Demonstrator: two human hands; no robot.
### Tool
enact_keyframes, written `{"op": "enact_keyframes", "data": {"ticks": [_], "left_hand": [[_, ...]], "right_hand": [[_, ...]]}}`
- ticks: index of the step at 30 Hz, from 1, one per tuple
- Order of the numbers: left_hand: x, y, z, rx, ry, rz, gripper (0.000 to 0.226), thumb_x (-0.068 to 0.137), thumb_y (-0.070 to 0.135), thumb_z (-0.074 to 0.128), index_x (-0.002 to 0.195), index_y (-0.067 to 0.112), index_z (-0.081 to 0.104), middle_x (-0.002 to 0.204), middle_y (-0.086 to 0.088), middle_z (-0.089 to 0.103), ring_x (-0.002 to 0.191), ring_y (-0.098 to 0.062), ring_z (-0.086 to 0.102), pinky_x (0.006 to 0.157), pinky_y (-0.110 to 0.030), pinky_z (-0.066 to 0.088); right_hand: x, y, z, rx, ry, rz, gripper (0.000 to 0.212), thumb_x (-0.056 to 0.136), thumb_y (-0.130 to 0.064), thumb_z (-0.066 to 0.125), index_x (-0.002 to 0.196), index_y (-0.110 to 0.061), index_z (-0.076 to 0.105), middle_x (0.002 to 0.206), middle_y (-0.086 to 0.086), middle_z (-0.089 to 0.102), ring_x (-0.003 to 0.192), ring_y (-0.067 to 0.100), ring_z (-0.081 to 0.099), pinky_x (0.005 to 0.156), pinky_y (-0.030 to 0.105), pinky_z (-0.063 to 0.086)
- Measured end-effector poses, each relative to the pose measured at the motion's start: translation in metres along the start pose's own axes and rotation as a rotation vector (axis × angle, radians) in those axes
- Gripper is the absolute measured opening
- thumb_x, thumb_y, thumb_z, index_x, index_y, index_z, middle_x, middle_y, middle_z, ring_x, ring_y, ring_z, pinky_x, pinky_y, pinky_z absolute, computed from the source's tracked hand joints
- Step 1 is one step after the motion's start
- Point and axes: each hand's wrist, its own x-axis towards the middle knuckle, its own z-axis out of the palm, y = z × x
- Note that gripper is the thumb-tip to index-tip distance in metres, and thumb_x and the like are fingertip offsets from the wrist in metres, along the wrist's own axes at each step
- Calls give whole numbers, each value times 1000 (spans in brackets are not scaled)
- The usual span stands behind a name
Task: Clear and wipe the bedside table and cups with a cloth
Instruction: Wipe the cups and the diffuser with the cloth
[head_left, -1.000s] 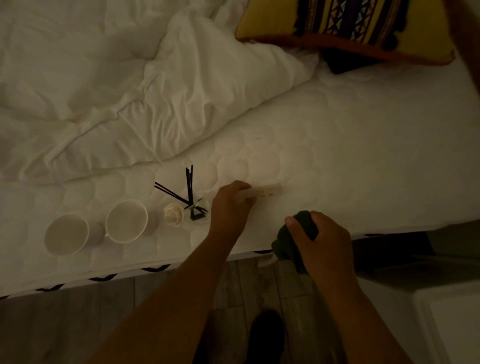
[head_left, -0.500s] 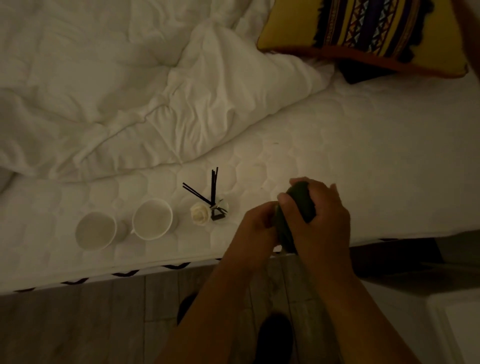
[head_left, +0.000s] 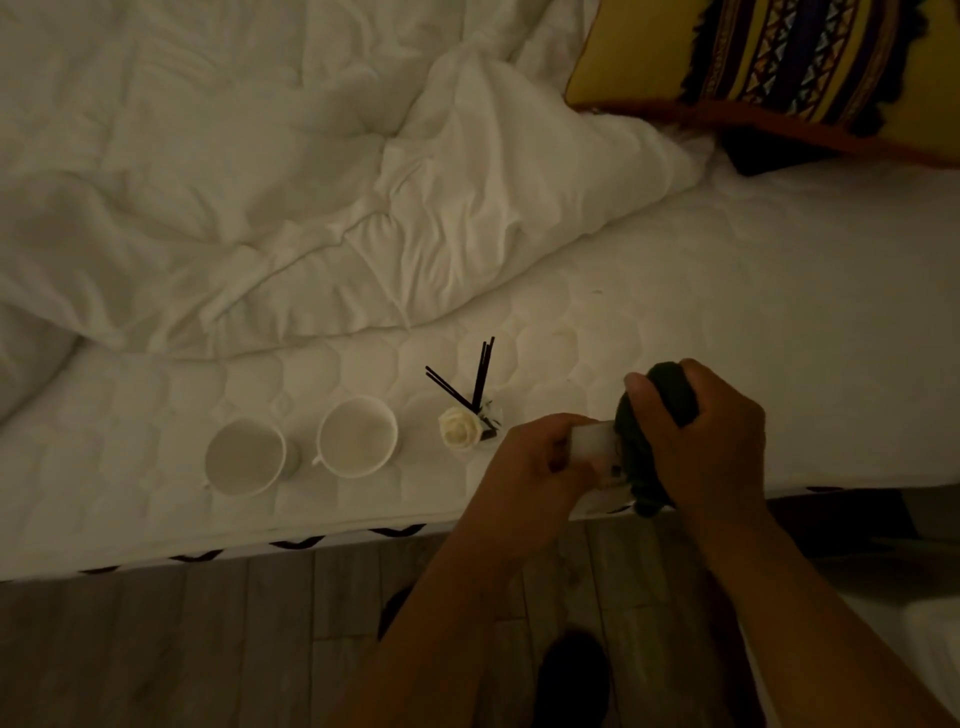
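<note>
Across the upper frame, a white quilted mattress (head_left: 727, 312) carries a rumpled white duvet (head_left: 260, 182) at upper left and a yellow patterned cushion (head_left: 779, 57) at upper right. Along its lower edge, left of centre, stand two white ceramic cups (head_left: 301, 449) side by side and a small reed diffuser with dark sticks and a white rose (head_left: 470, 410), probably parked here to free the bedside table. Lower right of centre, the right hand (head_left: 711, 441) has fingers clamped on a bunched dark green cloth (head_left: 649, 431), pressed against a small pale flat object (head_left: 592, 441) that the left hand (head_left: 540, 462) pinches shut, apparently wiping it. Cloth bulges above and hangs below the fingers.
</note>
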Motion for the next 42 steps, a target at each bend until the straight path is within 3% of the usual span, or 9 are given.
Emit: {"op": "enact_keyframes", "data": {"ticks": [5, 10, 13, 18, 22, 25, 29, 37, 42], "left_hand": [[0, 3, -10, 6, -97, 26, 28, 83, -9, 59, 102, 10, 66, 91, 4, 73, 86, -11, 72, 76, -22, 57], [-7, 0, -13, -77, -17, 57, 25, 89, -4, 57, 112, 3, 65, 102, -14, 71, 94, -27, 70, 88, -44, 56], [-4, -3, -9, -137, 40, 95, 28, 90, -7, 54, 108, 11, 67, 100, -10, 72, 91, -23, 70, 82, -35, 57], [1, -9, 4, -163, 143, 131, 43, 89, -8, 53, 103, 31, 67, 104, -1, 72, 96, -13, 69, 78, -24, 56], [2, -16, 23, -249, 229, 177, 42, 91, -7, 50, 106, 27, 67, 107, 0, 71, 101, -15, 68, 80, -25, 55], [13, -21, 34, -393, 275, 137, 35, 92, -4, 50, 107, 23, 66, 114, -3, 69, 109, -19, 66, 87, -35, 57], [39, -28, 32, -393, 224, 71, 31, 91, -3, 52, 103, 23, 64, 115, 1, 70, 112, -16, 64, 88, -33, 56], [90, -59, 12, -85, 266, 88, 29, 87, -8, 53, 92, 20, 60, 114, 10, 66, 105, -8, 62, 80, -16, 53], [91, -81, 20, -32, 392, -25, 40, 87, -7, 54, 116, 20, 58, 136, 6, 46, 130, -19, 43, 108, -38, 42]], "right_hand": [[-4, -37, 15, -164, -44, -293, 38, 90, -51, 52, 68, -24, 38, 58, -13, 33, 48, 5, 35, 51, 15, 26], [-2, -29, 13, -40, -39, -301, 36, 89, -43, 55, 67, -20, 39, 58, -9, 35, 50, 14, 39, 50, 17, 31], [-1, -15, 16, 14, 90, -78, 42, 90, -46, 53, 68, -11, 49, 59, 2, 48, 52, 17, 48, 51, 23, 41], [-6, 3, 29, 237, 371, 446, 34, 95, -44, 56, 79, -14, 60, 68, -9, 57, 60, -7, 55, 60, 7, 44], [-12, 5, 40, 617, 489, 953, 36, 93, -44, 59, 89, -9, 68, 86, 5, 70, 77, 19, 67, 69, 31, 55], [-25, 5, 47, 916, 342, 1170, 38, 92, -47, 60, 102, -12, 71, 97, 8, 73, 87, 24, 71, 69, 35, 58], [-42, 9, 50, 981, -50, 1178, 33, 88, -48, 63, 104, -19, 71, 100, 10, 74, 93, 28, 72, 79, 45, 59], [-44, 30, 28, 612, -54, 902, 37, 89, -48, 64, 80, -14, 74, 82, 11, 74, 81, 31, 71, 73, 41, 60], [-39, 30, 14, 444, -176, 697, 37, 92, -43, 61, 80, -8, 67, 77, 12, 70, 76, 29, 68, 75, 43, 58]]}}
